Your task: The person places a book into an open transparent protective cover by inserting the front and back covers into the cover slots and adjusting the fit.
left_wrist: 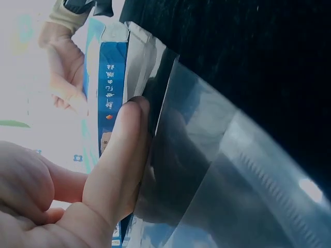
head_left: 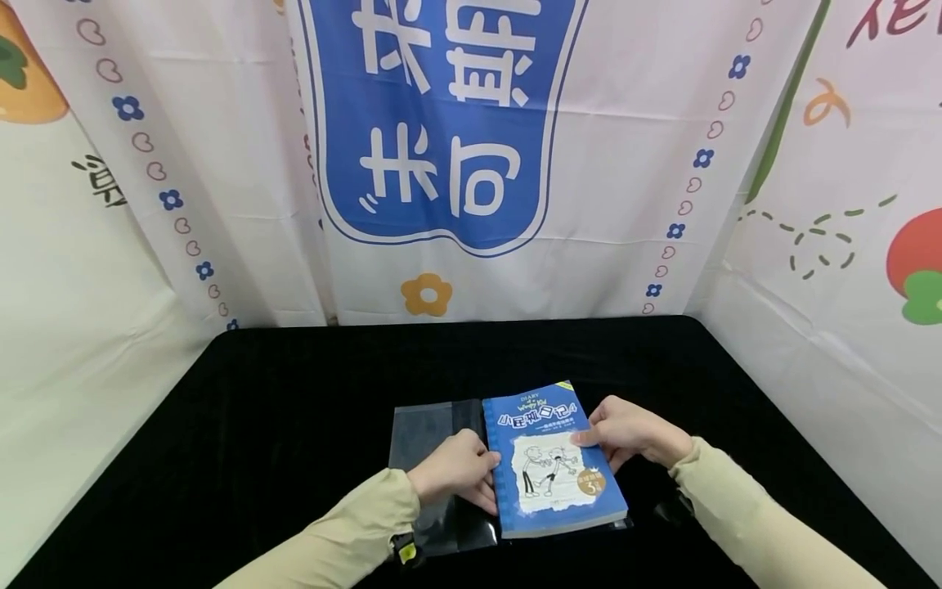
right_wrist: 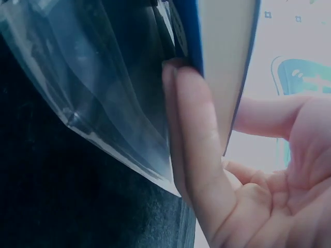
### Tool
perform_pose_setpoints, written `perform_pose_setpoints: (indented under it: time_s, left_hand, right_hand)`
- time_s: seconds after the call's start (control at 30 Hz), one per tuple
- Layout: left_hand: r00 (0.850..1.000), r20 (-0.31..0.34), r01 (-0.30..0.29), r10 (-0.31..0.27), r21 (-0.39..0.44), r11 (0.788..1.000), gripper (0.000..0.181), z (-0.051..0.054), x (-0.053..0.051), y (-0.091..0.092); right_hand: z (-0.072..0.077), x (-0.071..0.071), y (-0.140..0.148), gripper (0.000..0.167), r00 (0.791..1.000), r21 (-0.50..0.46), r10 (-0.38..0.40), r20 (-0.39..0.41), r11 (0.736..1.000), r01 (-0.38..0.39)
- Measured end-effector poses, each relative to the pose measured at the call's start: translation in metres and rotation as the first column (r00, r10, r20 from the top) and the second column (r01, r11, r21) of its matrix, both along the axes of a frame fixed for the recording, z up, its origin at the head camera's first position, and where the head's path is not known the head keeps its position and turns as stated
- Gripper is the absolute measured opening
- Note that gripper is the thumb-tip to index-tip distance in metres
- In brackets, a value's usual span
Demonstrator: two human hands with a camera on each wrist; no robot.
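A blue paperback book (head_left: 548, 466) with a cartoon cover lies over the right part of an opened clear plastic book cover (head_left: 421, 446). My right hand (head_left: 636, 431) grips the book's right edge, thumb on the front and fingers underneath. In the right wrist view, the fingers (right_wrist: 199, 124) lie between the book's pages (right_wrist: 225, 57) and the clear plastic (right_wrist: 103, 93). My left hand (head_left: 458, 468) holds the spine side at its edge. Seen from the left wrist, its fingers (left_wrist: 121, 139) lie along the blue spine (left_wrist: 111, 82), beside the plastic flap (left_wrist: 207, 129).
Black cloth (head_left: 316, 393) covers the table. White printed curtains (head_left: 625, 204) stand behind it and at both sides. A small dark object (head_left: 671, 511) lies near the right sleeve, its kind unclear. A dark strap (head_left: 406, 550) sits at the left wrist.
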State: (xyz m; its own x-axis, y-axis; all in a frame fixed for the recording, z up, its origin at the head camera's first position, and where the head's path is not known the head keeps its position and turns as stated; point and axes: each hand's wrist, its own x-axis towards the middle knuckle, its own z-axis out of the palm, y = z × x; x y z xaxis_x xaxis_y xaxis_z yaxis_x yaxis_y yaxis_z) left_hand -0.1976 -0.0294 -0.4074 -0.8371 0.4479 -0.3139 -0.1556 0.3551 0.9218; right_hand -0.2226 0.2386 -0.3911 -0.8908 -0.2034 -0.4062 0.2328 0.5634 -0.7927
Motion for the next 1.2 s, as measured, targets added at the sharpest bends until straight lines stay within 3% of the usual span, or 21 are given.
perform_pose_setpoints:
  time_s: [0.33, 0.67, 1.2]
  left_hand:
    - [1.0, 0.014, -0.001, 0.001, 0.019, 1.0, 0.031, 0.0013, -0.0051, -0.0043]
    - [1.0, -0.009, 0.013, -0.013, -0.01, 1.0, 0.029, 0.0045, -0.0059, -0.0019]
    - [0.998, -0.055, 0.002, -0.007, -0.088, 0.996, 0.028, 0.0058, -0.011, 0.0007]
  right_hand:
    - [-0.0015, -0.001, -0.0044, 0.019, 1.0, 0.028, -0.016, 0.0, 0.999, 0.016]
    - [-0.0032, 0.0012, 0.0003, 0.017, 1.0, 0.075, -0.016, 0.018, 0.997, 0.015]
    - [-0.0071, -0.0015, -0.0027, 0.019, 1.0, 0.121, -0.002, -0.022, 0.993, 0.004]
